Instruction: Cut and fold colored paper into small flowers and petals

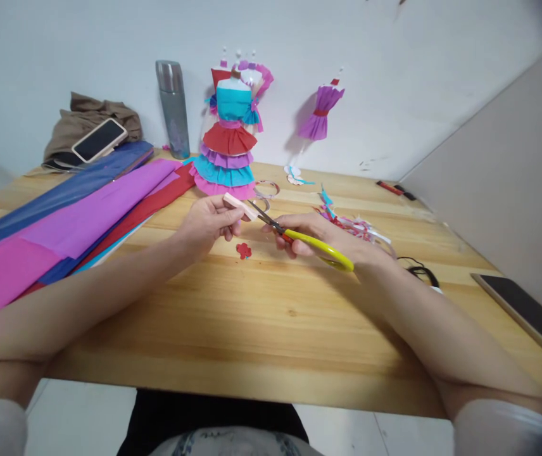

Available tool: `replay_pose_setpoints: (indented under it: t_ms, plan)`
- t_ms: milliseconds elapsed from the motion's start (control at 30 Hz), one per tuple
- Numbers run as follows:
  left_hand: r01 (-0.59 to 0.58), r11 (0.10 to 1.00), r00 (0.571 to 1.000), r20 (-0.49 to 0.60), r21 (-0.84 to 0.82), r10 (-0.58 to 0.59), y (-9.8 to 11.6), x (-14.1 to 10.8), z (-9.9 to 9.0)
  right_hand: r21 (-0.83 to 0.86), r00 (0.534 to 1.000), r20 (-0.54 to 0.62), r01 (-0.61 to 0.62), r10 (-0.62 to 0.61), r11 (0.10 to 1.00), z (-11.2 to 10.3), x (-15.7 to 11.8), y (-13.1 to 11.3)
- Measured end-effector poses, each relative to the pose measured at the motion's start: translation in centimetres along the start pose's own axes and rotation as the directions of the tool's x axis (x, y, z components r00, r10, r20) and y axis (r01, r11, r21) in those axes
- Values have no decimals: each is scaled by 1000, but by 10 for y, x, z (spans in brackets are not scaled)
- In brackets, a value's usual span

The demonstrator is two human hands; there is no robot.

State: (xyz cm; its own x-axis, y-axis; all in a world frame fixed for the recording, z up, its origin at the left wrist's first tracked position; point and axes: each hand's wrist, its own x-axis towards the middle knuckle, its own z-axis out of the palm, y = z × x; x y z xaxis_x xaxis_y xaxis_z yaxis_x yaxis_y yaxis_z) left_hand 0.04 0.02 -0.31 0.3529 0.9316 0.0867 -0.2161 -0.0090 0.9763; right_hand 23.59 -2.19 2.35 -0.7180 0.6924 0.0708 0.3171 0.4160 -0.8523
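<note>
The left hand [214,218] pinches the pale pink strip [237,204]; holding it taut should help. A red flower cutout [243,251] lies just nearer. The yellow-handled scissors [321,247], blades slightly parted at the strip's right end, sit gripped in the right hand [313,227]; short snips seem best.

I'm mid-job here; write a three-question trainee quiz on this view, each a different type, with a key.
1. Which hand holds the scissors?
2. True or false: the left hand is empty.
3. Fill in: the red flower-shaped piece lies on the ____.

Key:
1. The right hand.
2. False; it pinches a pale strip.
3. Table.
</note>
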Motion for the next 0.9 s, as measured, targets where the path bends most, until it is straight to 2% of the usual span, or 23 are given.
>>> replay_pose_setpoints:
  t_ms: [200, 467, 700, 900]
  plan:
    - [10, 1000, 999, -35, -26, -11, 0, 0, 2, 76, 996, -11, -89, 90, 993, 2, 0, 5]
    - [35, 999, 998, -57, -31, -37, 1, -1, 3, 70, 990, -21, -137, 138, 988, 2, 0, 1]
    - [45, 998, 997, -66, -44, -48, -1, -1, 3, 15, 983, -31, -183, 183, 983, 3, 1, 1]
    - [56, 997, 996, -67, -61, -60, -4, 1, 1, -149, 980, -150, -152, 130, 977, 3, 5, 2]
